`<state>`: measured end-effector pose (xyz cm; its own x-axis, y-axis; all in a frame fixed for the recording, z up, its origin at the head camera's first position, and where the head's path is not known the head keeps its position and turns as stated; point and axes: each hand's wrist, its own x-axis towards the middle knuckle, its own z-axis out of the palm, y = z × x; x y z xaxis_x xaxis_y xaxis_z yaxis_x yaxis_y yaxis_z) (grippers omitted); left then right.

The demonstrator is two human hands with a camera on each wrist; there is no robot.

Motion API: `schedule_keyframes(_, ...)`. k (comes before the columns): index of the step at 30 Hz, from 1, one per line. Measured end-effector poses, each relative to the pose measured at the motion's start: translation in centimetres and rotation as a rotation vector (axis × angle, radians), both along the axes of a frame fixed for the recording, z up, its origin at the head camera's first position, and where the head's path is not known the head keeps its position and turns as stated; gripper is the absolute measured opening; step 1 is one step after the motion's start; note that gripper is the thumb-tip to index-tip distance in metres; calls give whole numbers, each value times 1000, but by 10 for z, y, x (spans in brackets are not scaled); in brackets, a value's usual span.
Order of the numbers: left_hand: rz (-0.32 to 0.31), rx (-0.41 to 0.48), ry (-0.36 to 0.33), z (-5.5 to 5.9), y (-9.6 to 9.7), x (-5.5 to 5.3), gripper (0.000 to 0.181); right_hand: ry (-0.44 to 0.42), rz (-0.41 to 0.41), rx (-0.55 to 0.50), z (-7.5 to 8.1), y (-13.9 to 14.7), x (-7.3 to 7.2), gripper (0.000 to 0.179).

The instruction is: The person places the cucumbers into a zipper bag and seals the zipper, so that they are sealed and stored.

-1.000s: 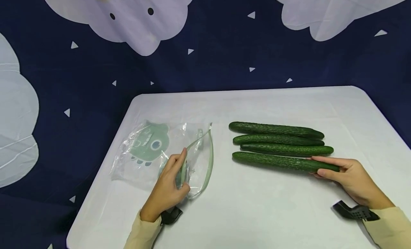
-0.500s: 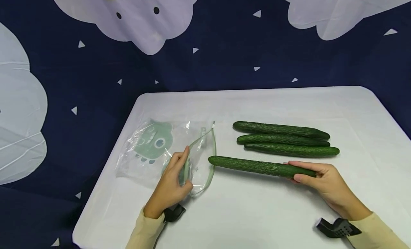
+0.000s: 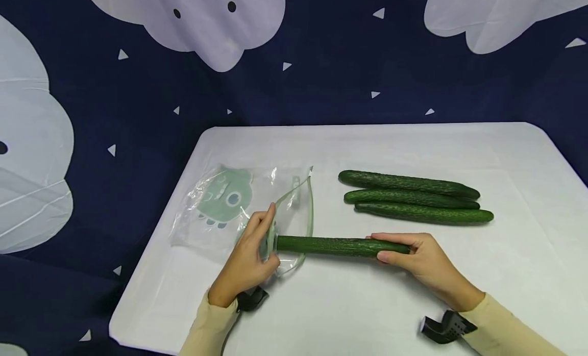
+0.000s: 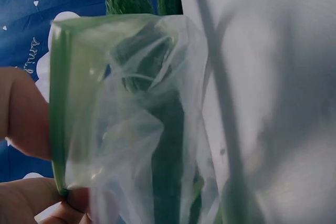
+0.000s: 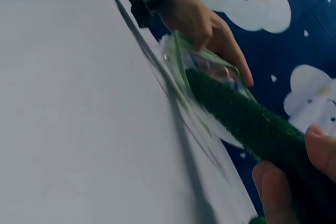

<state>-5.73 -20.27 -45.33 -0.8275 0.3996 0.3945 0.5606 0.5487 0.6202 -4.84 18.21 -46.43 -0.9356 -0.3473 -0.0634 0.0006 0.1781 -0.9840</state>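
Note:
My right hand (image 3: 420,254) grips a long green cucumber (image 3: 340,246) near its right end, holding it level above the table. The cucumber's left tip is in the mouth of a clear plastic bag (image 3: 285,213) with a green rim and a green cartoon print. At that mouth my left hand (image 3: 248,259) pinches the bag's green edge (image 4: 59,108) between thumb and fingers, keeping the opening spread. Through the film, the left wrist view shows the cucumber's tip inside. Part of the tip is hidden behind the left hand in the head view.
Three more cucumbers (image 3: 415,197) lie side by side at the right back of the white table (image 3: 358,310). A dark blue cloth (image 3: 331,50) with clouds hangs behind the table. A black device (image 3: 447,326) is strapped at each wrist.
The right hand has lifted the nearest cucumber off the row and carried it left, so its tip is now in the bag's mouth. My left hand keeps its hold on the bag.

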Motion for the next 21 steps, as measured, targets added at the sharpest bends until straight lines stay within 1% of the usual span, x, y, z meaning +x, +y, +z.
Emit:
schedule_keyframes(2, -3, -2, 1, 2, 0, 0, 100, 17, 8, 20, 1, -10, -3, 44)
schedule_keyframes(10, 13, 7, 28, 9, 1, 1, 102, 105, 22, 8, 6, -58, -22, 40)
schedule_keyframes(15, 14, 59, 38, 11, 0, 0, 101, 148, 34, -16, 12, -90, -28, 38)
schedule_keyframes(21, 3, 128, 62, 12, -4, -2, 101, 170, 35, -67, 17, -122, -30, 37)
